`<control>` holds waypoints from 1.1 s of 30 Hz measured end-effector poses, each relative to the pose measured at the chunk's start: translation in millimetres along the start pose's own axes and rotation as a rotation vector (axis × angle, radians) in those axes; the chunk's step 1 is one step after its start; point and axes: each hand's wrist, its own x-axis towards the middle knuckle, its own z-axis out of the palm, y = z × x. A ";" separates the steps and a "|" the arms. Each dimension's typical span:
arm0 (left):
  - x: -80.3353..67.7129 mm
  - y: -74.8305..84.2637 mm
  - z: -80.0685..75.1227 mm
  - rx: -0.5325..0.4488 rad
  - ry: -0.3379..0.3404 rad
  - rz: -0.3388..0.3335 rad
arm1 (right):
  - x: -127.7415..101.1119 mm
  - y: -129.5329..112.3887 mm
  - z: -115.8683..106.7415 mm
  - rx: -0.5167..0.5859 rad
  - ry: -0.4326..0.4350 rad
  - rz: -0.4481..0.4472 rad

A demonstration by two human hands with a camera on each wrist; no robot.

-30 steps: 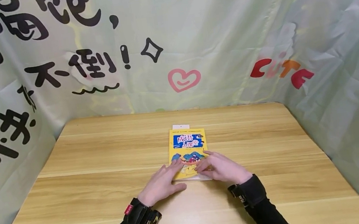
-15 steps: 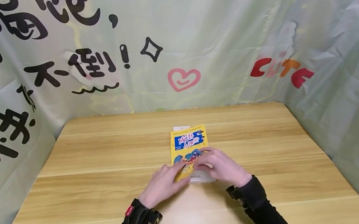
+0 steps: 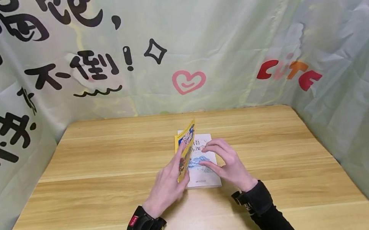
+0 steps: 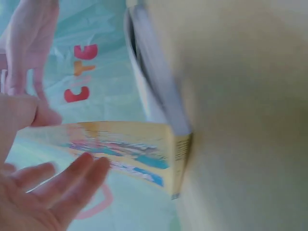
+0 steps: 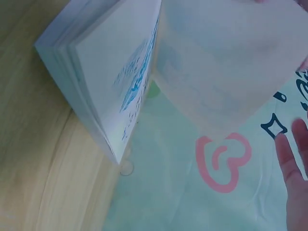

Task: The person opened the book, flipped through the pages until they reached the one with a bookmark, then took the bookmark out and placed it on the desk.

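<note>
A paperback book lies on the table with its white title page [image 3: 203, 175] uncovered, printed with a blue picture. The yellow front cover [image 3: 188, 139] stands raised on the left side. My left hand [image 3: 163, 184] holds this cover; in the left wrist view, the thumb is on its inner side and the fingers [image 4: 79, 175] are on the printed side. Over the page's right part hovers my right hand [image 3: 231, 165], thumb and fingers apart with nothing between them. The right wrist view shows the page block [image 5: 113, 72] and the pale inside of the cover [image 5: 216, 72].
The wooden table [image 3: 107, 159] extends around the book on all sides. A pale green printed cloth [image 3: 224, 41] hangs behind it and along both sides. Black straps with small cameras [image 3: 146, 225] sit on both wrists.
The yellow cover lay nearly flat, then began lifting at its lower right corner. It has swung up to the left, baring the title page. My right hand has come away from the cover.
</note>
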 end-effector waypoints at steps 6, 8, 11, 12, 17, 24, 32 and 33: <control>5.0 2.9 -11.7 0.213 0.230 0.184 | -3.8 0.6 1.7 0.005 -0.139 0.096; 6.3 2.7 -15.2 0.304 0.268 0.226 | -5.4 0.8 2.4 -0.002 -0.210 0.136; 6.7 2.8 -20.1 0.418 0.283 0.242 | -8.1 0.7 2.7 -0.022 -0.328 0.223; 6.7 3.2 -22.0 0.448 0.277 0.236 | -9.1 0.5 2.6 -0.028 -0.367 0.258; 6.4 1.3 -27.6 0.566 0.234 0.180 | -14.1 2.0 0.6 -0.073 -0.529 0.390; 4.2 -7.3 -27.2 0.598 0.122 0.109 | -19.2 8.7 -1.5 -0.069 -0.699 0.430; -0.9 -16.2 -15.9 0.427 -0.116 0.063 | -22.9 10.7 -0.4 -0.009 -0.826 0.527; -1.0 -17.4 -14.3 0.415 -0.146 0.061 | -22.9 10.5 -0.3 -0.012 -0.836 0.532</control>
